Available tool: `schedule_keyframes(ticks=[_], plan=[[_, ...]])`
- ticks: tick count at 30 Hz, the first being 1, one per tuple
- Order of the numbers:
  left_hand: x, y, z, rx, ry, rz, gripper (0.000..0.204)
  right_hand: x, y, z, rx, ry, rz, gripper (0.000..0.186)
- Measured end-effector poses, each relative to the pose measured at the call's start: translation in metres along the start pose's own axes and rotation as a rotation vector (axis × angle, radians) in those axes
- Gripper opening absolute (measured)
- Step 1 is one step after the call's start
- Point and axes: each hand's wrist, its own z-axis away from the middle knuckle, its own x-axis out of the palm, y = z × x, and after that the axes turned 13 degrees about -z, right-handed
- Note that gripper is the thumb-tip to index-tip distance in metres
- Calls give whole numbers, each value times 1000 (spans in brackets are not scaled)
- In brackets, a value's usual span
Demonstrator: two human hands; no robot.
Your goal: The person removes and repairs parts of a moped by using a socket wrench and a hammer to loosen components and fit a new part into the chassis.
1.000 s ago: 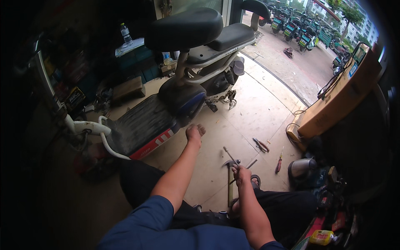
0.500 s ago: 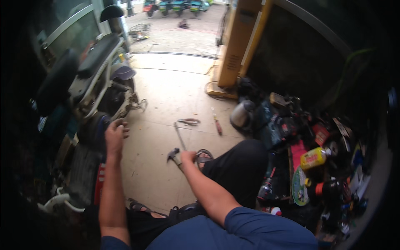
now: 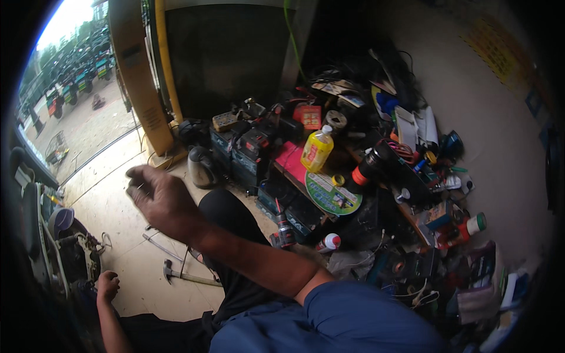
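Note:
My right hand [image 3: 168, 203] is raised over the floor in front of my knee, its thumb and forefinger apart with a small gap between them. No tool shows in it. Low on the left, my left hand [image 3: 107, 286] has its fingers curled in; whatever they hold, if anything, is hidden. A claw hammer [image 3: 191, 277] lies on the floor by my leg, its head to the left. Just beyond it a thin metal rod [image 3: 162, 247] lies slanted, partly hidden toward my leg.
On the right are a kettle [image 3: 202, 167], a yellow bottle [image 3: 317, 149], a black-and-orange flask [image 3: 371, 166], a cordless drill [image 3: 283, 230] and piled clutter. A scooter [image 3: 44, 247] stands left. Beyond the post [image 3: 138, 82], a doorway opens onto a street with parked vehicles.
My view has swung right toward the clutter. My right hand has let go of the hammer and risen, while the left stays low with curled fingers.

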Motion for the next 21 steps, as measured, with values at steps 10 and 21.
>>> schedule_keyframes(ticks=[10,21], plan=[[24,70,-68,118,-136,77,28,-351,-216,82,-368,806,1125,27],[27,90,-81,146,-116,50,23,-596,-315,336,70,1432,1345,27]])
